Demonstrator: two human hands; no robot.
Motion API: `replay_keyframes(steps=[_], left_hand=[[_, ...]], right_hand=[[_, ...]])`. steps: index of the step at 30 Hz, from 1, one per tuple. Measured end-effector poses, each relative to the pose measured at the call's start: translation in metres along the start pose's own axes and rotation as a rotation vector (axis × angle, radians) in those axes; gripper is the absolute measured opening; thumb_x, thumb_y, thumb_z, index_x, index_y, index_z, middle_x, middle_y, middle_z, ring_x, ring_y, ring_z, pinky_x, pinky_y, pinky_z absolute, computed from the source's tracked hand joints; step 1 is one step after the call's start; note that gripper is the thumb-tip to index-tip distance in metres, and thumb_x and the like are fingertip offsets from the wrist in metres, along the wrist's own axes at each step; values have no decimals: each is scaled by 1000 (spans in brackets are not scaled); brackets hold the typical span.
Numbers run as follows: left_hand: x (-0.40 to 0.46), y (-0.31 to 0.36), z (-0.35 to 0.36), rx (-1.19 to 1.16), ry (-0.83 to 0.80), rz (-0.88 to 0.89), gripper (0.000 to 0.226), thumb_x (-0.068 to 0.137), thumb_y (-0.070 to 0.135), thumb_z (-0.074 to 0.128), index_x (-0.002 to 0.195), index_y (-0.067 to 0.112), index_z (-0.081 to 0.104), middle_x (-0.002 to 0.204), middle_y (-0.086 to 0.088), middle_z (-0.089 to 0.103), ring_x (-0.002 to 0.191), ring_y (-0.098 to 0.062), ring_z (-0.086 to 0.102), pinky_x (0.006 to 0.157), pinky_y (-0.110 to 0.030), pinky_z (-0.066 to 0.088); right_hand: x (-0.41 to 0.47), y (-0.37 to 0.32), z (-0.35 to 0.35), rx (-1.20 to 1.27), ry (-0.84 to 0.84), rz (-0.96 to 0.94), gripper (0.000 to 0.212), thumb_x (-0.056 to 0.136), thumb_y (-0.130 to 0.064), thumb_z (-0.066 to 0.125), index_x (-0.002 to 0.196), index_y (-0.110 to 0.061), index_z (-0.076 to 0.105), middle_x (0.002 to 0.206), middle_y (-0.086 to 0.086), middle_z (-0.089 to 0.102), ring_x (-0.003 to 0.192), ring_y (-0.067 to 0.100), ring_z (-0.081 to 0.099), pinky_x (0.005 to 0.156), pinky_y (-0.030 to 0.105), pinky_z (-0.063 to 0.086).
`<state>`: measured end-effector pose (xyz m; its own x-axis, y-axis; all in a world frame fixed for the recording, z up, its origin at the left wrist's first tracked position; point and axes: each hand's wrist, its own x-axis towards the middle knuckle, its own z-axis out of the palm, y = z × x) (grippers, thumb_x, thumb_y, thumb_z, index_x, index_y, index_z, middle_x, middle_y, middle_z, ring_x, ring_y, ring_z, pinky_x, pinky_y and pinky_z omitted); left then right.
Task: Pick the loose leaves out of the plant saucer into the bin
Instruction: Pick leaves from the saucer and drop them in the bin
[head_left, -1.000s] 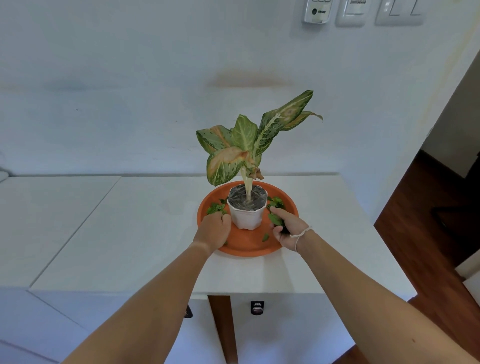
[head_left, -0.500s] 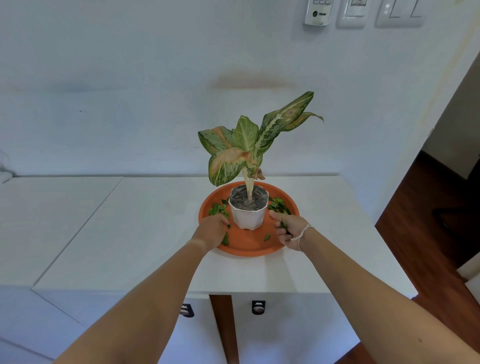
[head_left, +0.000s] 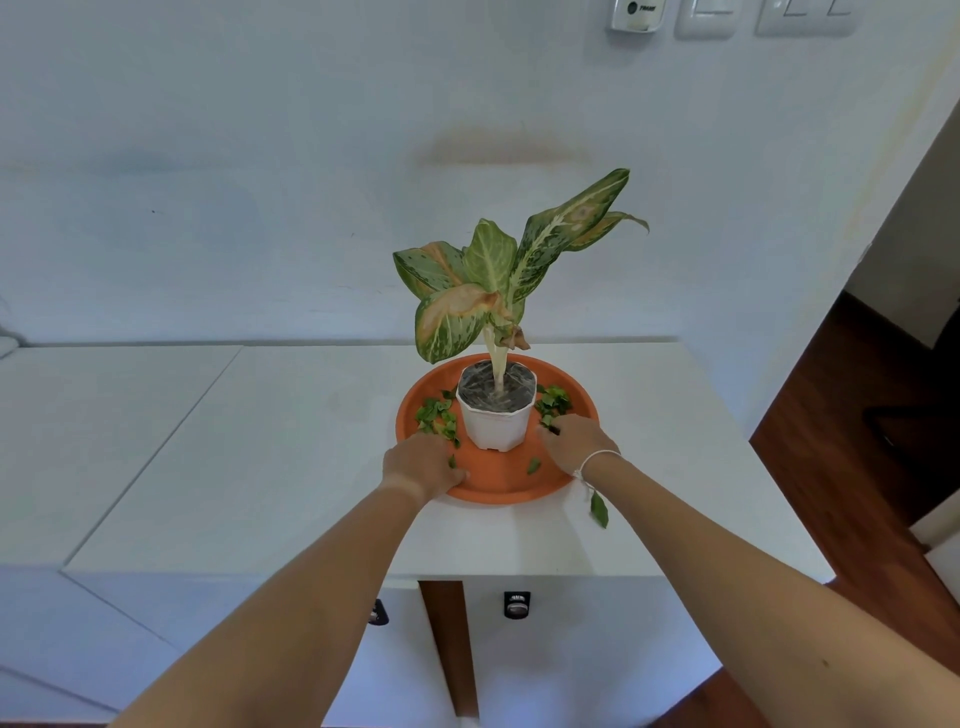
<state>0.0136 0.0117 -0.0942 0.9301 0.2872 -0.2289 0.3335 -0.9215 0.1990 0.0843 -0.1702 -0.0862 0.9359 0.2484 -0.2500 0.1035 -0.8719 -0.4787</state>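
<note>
White tabletop (head_left: 291, 467): one stray leaf (head_left: 599, 510) lies just off the saucer, below our right wrist.
Left hand (head_left: 421, 462): curled over the saucer's near rim by the left leaf pile (head_left: 437, 418); what it holds, we cannot tell.
Right hand (head_left: 574, 441): fingers closed at the right leaf pile (head_left: 554, 401), seemingly pinching leaves.
Saucer (head_left: 498, 480): orange, under the white pot (head_left: 496, 421); leaves gathered either side.
Bin: out of view.

My right hand (head_left: 574, 441) covers its own fingertips, so I can't tell if they pinch a leaf. My left hand (head_left: 421, 462) hides some leaves (head_left: 436, 415) under it.
</note>
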Motion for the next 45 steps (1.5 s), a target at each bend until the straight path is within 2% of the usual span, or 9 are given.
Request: replay_keyframes(steps=[4, 11, 16, 24, 28, 32, 36, 40, 45], left_hand=[[2, 3, 2, 65, 34, -46, 31, 83, 44, 63, 93, 15, 64, 99, -3, 69, 95, -22, 65, 78, -31, 49], [0, 13, 7, 92, 134, -10, 22, 93, 15, 45, 96, 11, 66, 102, -6, 70, 95, -25, 66, 71, -29, 45], [-1, 12, 12, 151, 195, 39, 27, 96, 10, 38, 100, 8, 65, 105, -9, 69, 97, -27, 66, 73, -30, 47], [2, 11, 12, 147, 153, 42, 29, 95, 7, 36, 103, 8, 64, 108, -10, 68, 100, -29, 65, 81, -33, 49], [-1, 12, 8, -86, 159, 18, 28, 97, 21, 33, 106, 8, 55, 106, -11, 68, 98, -32, 63, 87, -40, 50], [-6, 10, 2, -249, 149, 31, 30, 97, 25, 29, 94, 8, 53, 97, -13, 64, 89, -29, 61, 80, -38, 48], [-15, 11, -5, -360, 157, 35, 39, 97, 20, 29, 61, 16, 42, 73, -7, 53, 73, -22, 51, 65, -29, 36], [-22, 16, -5, -423, 171, 63, 43, 98, 23, 29, 58, 17, 42, 63, -3, 48, 64, -17, 47, 54, -26, 31], [-30, 26, 1, -606, 136, 126, 43, 96, 16, 33, 53, 16, 31, 56, -1, 36, 54, -14, 32, 53, -27, 23]], right_hand=[[5, -1, 3, -245, -36, -32, 32, 96, -33, 41, 110, -14, 63, 107, 4, 66, 89, 21, 57, 75, 29, 45], [5, -8, 16, -494, -34, -147, 28, 94, -30, 51, 110, -11, 64, 106, 7, 68, 98, 25, 64, 72, 30, 46], [3, -12, 24, -580, 66, -187, 24, 96, -15, 43, 106, -9, 64, 101, 8, 69, 93, 26, 66, 69, 31, 48], [3, -8, 27, -509, 81, -203, 29, 97, -15, 37, 106, -11, 64, 103, 8, 69, 94, 26, 65, 76, 32, 52], [5, -6, 15, -149, 20, -79, 23, 92, -15, 41, 89, -14, 63, 90, 6, 64, 82, 24, 57, 68, 28, 44], [-1, 1, -5, 602, -81, 47, 35, 87, -13, 54, 55, -16, 38, 56, 0, 40, 47, 12, 40, 45, 20, 29], [-11, 22, -16, 1084, -237, 169, 30, 84, -14, 43, 59, -19, 28, 52, -1, 28, 31, 8, 24, 35, 13, 12], [-28, 40, -16, 1383, -291, 217, 23, 81, -15, 32, 58, -16, 30, 43, -2, 32, 30, 10, 26, 34, 11, 14], [-48, 62, -10, 1580, -272, 225, 23, 81, -14, 28, 58, -14, 32, 44, 0, 37, 31, 12, 31, 33, 10, 18]])
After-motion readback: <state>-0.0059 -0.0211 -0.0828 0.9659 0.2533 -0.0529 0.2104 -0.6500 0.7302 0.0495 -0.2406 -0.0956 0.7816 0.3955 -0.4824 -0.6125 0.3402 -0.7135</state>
